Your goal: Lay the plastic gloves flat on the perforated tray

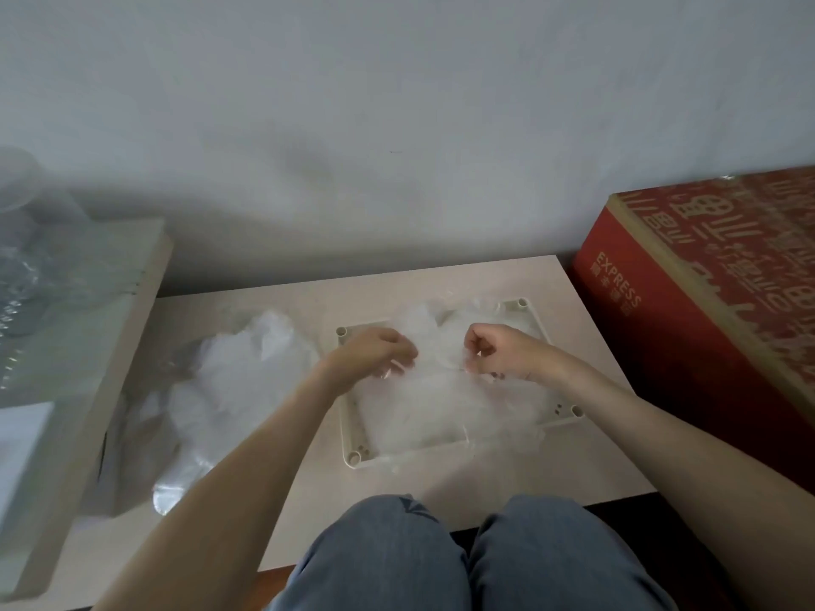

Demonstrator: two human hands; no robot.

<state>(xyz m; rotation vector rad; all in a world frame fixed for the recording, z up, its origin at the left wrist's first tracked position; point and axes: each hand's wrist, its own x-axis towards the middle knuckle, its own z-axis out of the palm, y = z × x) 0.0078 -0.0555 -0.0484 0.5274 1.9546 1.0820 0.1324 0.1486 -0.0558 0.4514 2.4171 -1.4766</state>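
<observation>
Both hands over the perforated tray [350, 434] — left hand [379, 350] and right hand [498, 350] each pinching the plastic gloves [441, 399], likely tugging them apart to flatten.

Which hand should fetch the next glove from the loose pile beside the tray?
Left, probably. The left hand is at the tray edge nearest the loose pile, which lies to the tray's left. The right hand would have to cross over the gloves on the tray.
</observation>
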